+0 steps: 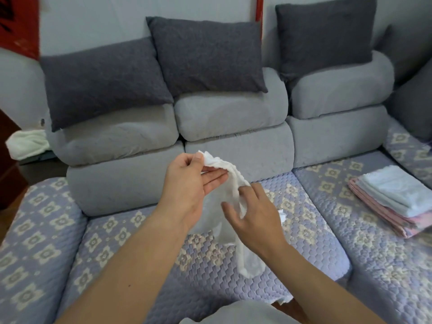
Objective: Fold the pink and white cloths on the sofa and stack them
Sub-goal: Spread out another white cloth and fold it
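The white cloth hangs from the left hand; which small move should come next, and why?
Probably the right hand should pinch the cloth's hanging edge and draw it sideways to spread it. The left hand pinches only the top of the white cloth, which hangs crumpled, while the right hand's fingers are open beside it. The folded stack waits to the right.

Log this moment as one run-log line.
left hand: pinches white cloth corner | right hand: open, touching it | cloth: hanging, unfolded | folded stack: on sofa
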{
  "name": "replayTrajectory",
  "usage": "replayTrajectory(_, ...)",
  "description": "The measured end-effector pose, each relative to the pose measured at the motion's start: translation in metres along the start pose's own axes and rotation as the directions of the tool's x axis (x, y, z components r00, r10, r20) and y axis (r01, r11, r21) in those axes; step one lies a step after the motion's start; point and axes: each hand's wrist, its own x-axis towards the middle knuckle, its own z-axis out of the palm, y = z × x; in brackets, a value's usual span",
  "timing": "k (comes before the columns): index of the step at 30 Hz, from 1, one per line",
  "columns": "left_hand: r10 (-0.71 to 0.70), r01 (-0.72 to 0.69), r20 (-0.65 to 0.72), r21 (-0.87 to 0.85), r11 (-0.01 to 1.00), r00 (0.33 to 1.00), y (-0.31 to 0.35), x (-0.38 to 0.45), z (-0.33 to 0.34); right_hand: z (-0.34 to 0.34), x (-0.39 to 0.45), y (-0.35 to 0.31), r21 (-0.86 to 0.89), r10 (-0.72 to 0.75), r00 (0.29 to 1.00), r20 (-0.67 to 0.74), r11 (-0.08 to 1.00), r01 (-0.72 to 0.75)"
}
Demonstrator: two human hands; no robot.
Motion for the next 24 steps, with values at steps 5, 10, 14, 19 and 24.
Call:
replayTrajectory(5, 0.054, -0.054, -0.038, 0.008, 0.999, 0.998, 0.009, 0.005, 0.005, -0.006, 0.006, -0.001, -0.017, -0.024, 0.981, -0.193, 1.000, 0.021)
replayTrajectory(10, 0.092, -0.088, -0.053, 0.061, 0.994, 0.994, 0.016, 0.010, -0.005, -0.020, 0.001, 0.015, 0.207, -0.041, 0.979, -0.199, 0.975, 0.083)
replayTrajectory(14, 0.128, -0.120, -0.046, 0.141, 0.983, 0.991, 0.013, 0.008, -0.009, -0.027, 0.000, 0.011, 0.435, 0.163, 0.980, -0.118, 0.895, -0.096)
replayTrajectory(19, 0.296, -0.251, -0.031, 0.449, 0.858, 0.955, 0.010, 0.006, -0.020, -0.028, -0.001, 0.012, 0.578, 0.352, 0.936, -0.021, 0.768, -0.276)
replayTrajectory(24, 0.282, -0.359, 0.223, 0.635, 0.684, 0.933, 0.012, -0.002, -0.039, -0.032, 0.007, 0.022, 0.532, 0.327, 0.940, -0.100, 0.816, -0.227)
